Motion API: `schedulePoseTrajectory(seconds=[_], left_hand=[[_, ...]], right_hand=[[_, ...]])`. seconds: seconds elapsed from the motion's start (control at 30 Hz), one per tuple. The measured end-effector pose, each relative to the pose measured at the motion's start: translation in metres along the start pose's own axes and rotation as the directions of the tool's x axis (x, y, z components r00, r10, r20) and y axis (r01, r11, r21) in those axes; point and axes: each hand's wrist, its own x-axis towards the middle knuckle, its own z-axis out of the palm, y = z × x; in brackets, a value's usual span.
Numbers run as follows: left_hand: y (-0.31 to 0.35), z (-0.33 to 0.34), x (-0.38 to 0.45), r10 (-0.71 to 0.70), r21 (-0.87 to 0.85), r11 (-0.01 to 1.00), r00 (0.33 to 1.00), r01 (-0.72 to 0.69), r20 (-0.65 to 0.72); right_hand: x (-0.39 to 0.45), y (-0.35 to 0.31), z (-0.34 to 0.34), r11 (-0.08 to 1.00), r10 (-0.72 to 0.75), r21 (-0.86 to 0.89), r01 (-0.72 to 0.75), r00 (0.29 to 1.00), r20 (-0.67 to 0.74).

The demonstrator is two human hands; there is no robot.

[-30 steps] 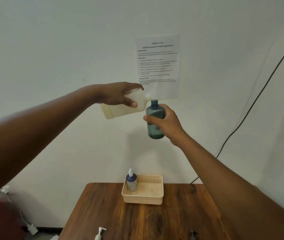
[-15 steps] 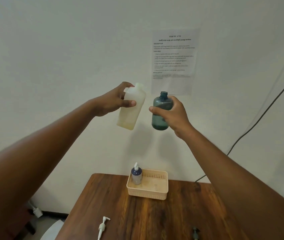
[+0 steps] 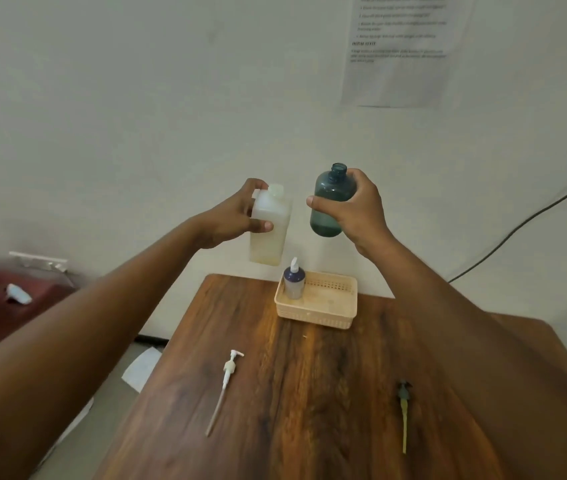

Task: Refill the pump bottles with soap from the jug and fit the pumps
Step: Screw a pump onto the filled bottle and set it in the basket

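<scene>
We hold both containers up in the air above the far end of the wooden table point(image 3: 309, 393), well clear of its top. Our left hand point(image 3: 237, 220) grasps the jug point(image 3: 270, 226), a pale, squarish, translucent plastic body held upright with yellowish soap inside. Our right hand point(image 3: 358, 209) wraps round the teal bottle point(image 3: 327, 202), rounded, smoky and see-through, its narrow neck open at the top; a gap of bare wall shows between the two containers. Below them a cream perforated basket point(image 3: 323, 313) sits near the table's far edge, with a small dark-shouldered pump bottle point(image 3: 294, 280) standing in its left corner. The table's grain runs dark brown with an amber streak; its left edge slants toward us above the floor. A white pump point(image 3: 228, 375) with a long thin tube lies left of centre, and a dark pump point(image 3: 404, 403) with a yellowish tube lies to the right, well apart, with open tabletop between them.
</scene>
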Motion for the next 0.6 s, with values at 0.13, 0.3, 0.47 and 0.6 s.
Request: schedulePoseTrajectory(seconds=[0.13, 0.3, 0.47, 0.6], left_hand=[[-0.047, 0.024, -0.012, -0.067, -0.015, 0.998, 0.998, 0.067, 0.013], [-0.101, 0.051, -0.031, -0.15, -0.008, 0.989, 0.988, 0.15, 0.034], [-0.152, 0.081, -0.044, -0.187, 0.126, 0.974, 0.982, 0.19, -0.041], [-0.185, 0.1, -0.058, -0.178, 0.238, 0.955, 0.984, 0.178, -0.023]], right_hand=[[-0.008, 0.02, 0.016, 0.999, 0.025, -0.029, -0.025, 1.0, 0.015], [-0.021, 0.039, 0.033, 0.998, 0.036, -0.046, -0.034, 0.998, 0.043], [-0.035, 0.059, 0.051, 0.996, 0.044, -0.079, -0.039, 0.997, 0.058], [-0.044, 0.074, 0.065, 0.994, 0.059, -0.099, -0.052, 0.996, 0.064]])
